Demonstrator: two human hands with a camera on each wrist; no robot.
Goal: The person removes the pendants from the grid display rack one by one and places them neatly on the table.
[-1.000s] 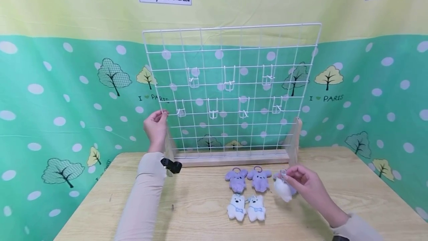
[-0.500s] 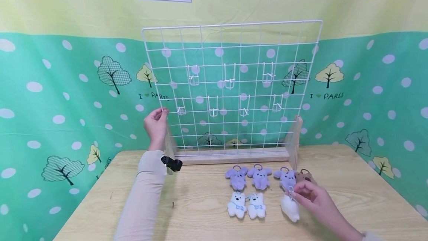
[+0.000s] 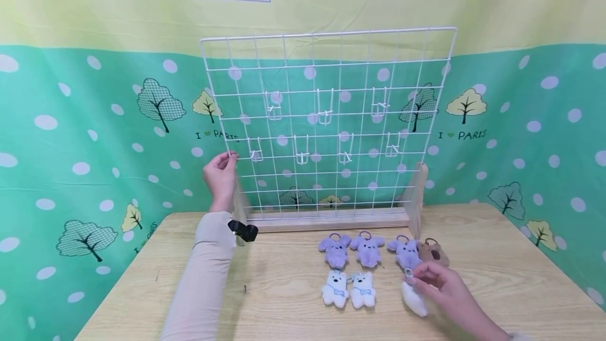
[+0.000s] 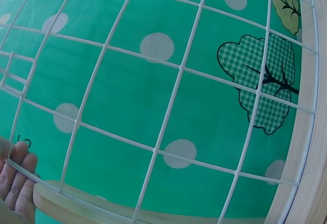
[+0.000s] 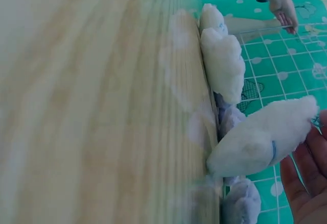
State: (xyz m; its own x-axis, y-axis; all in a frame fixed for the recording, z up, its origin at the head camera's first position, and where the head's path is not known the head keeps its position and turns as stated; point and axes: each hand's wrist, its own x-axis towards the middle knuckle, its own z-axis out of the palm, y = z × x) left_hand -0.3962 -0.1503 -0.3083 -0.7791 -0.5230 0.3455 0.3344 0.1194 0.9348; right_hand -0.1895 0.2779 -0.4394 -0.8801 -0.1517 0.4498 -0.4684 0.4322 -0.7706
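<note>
My left hand pinches the left side wire of a white grid rack; in the left wrist view its fingers curl at that wire. Between thumb and fingers, my right hand pinches the metal clasp of a white plush keychain. In the right wrist view this plush leans, its lower end at the tabletop. Just behind it lie a purple plush keychain and a brown one, the brown partly hidden by my fingers. Two white bear keychains lie side by side to the left.
Two more purple plush keychains lie behind the white bears. Several white hooks hang on the grid without keychains. A wooden base holds the grid upright on the wooden table, before a green and yellow curtain.
My right hand has come down and a little right with the white plush, uncovering the purple and brown keychains behind it. The left hand stays on the grid.
</note>
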